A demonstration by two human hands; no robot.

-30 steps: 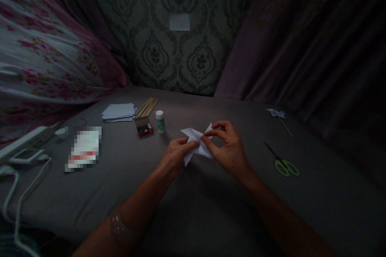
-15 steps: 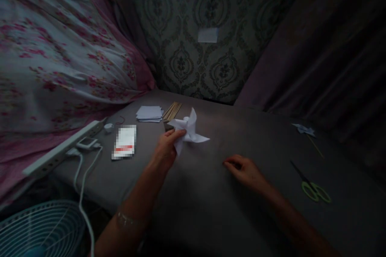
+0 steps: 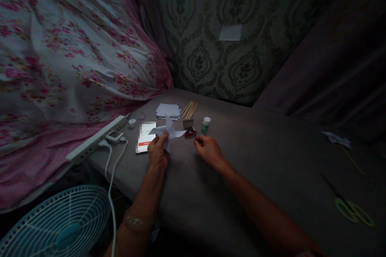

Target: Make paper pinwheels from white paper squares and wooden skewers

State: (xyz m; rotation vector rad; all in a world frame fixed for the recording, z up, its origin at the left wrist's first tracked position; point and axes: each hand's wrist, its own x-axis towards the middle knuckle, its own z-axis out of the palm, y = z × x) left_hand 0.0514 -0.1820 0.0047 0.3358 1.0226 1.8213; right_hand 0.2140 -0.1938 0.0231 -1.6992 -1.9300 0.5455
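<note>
My left hand (image 3: pixel 159 153) pinches a white paper pinwheel (image 3: pixel 169 129) between thumb and fingers, holding it above the table near a phone. My right hand (image 3: pixel 208 149) is closed, its thumb and fingertips pressed together; whatever lies between them is too small to make out. Just beyond those fingertips sits a small open box (image 3: pixel 189 129) with tiny dark pieces inside. A small bottle with a white cap and green label (image 3: pixel 205 126) stands beside the box.
Behind are a stack of white paper (image 3: pixel 168 110) and a bundle of wooden sticks (image 3: pixel 189 110). A lit phone (image 3: pixel 143 142), a power strip (image 3: pixel 96 138) and a fan (image 3: pixel 69 225) are at left. Scissors (image 3: pixel 346 204) and another paper pinwheel on a stick (image 3: pixel 337 139) lie at right.
The view has turned left. My left hand has moved the pinwheel toward the phone, uncovering the box and bottle. My right hand has come closer to the box, still closed.
</note>
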